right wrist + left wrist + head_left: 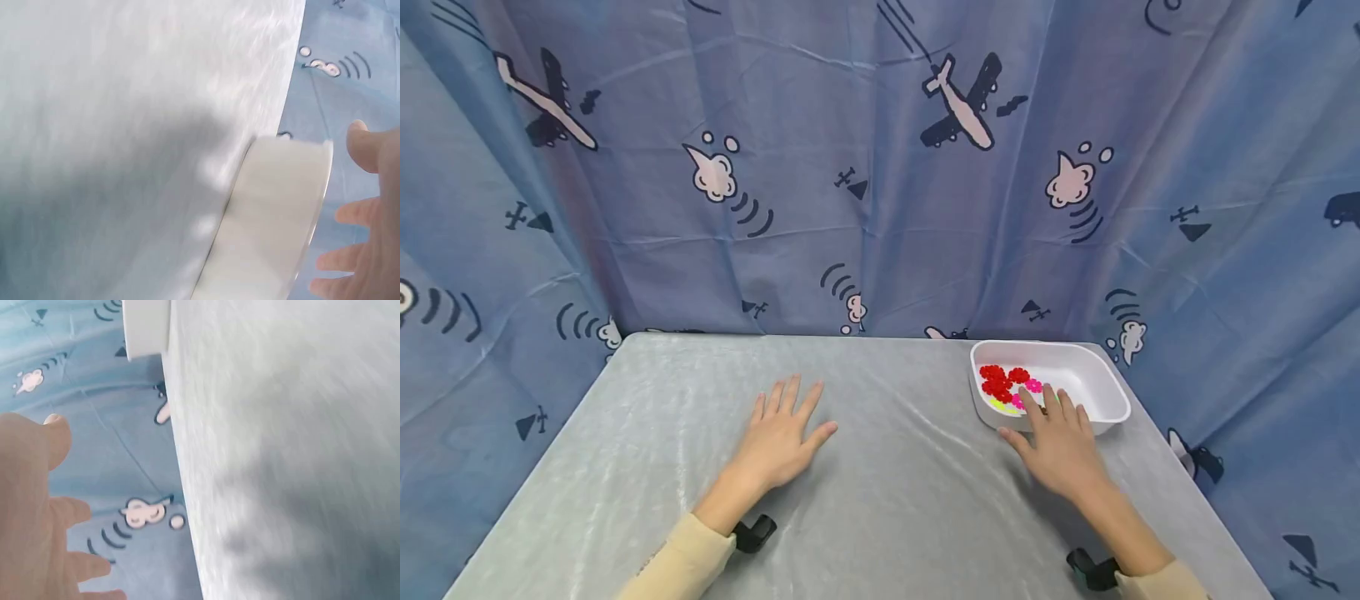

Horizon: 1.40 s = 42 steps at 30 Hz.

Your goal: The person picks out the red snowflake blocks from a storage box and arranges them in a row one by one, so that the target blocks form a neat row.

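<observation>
A white plastic tub stands at the table's back right corner. Inside it lie several red flower-shaped pieces, a few pink pieces and some yellow ones, mostly on its left side. My right hand is over the tub's near rim, fingers spread and holding nothing; its fingers hide part of the contents. In the right wrist view the tub's outer wall shows beside the fingers. My left hand hovers over the middle left of the table, fingers straight and spread, with nothing in it.
A grey cloth covers the table. Behind it and along both sides hangs a blue curtain printed with planes and clouds. Each wrist wears a black camera mount, such as the left one.
</observation>
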Available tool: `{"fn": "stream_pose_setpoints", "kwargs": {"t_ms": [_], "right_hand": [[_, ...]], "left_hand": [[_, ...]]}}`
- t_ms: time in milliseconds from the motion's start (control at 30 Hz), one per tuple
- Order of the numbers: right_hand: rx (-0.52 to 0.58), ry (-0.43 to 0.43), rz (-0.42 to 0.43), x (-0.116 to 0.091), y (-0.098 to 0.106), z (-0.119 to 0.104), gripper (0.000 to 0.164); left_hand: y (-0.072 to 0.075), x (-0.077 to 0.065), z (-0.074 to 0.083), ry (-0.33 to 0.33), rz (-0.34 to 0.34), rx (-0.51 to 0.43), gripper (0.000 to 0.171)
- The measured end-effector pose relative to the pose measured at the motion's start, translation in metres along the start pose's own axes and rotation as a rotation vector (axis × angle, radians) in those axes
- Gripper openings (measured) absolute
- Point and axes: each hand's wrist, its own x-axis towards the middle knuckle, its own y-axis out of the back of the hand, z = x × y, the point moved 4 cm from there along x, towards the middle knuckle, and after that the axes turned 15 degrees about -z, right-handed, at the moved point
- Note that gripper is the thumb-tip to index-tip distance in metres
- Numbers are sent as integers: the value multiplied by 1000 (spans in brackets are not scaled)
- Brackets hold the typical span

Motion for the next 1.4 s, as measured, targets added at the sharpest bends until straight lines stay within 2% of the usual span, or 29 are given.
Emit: {"fn": "stream_pose_setpoints", "kwargs": {"t_ms": [433, 667, 833, 1100, 1300, 1400], "right_hand": [[-11, -34, 32, 6, 17, 46, 74], [18, -65, 16, 12, 26, 84, 73], [91, -101, 17, 15, 29, 104, 74], [169, -103, 40, 16, 26, 128, 71], [272, -124, 2, 25, 23, 147, 73], [347, -127, -15, 27, 23, 156, 71]], "left_hand": [[0, 32, 50, -107, 19, -74, 70], [4, 47, 82, -156, 16, -100, 68], [4, 62, 102, -195, 59, -115, 66], [-7, 89, 129, -238, 106, -174, 60], [-11, 108, 144, -262, 148, -296, 57], [-15, 116, 153, -269, 144, -370, 56]]}}
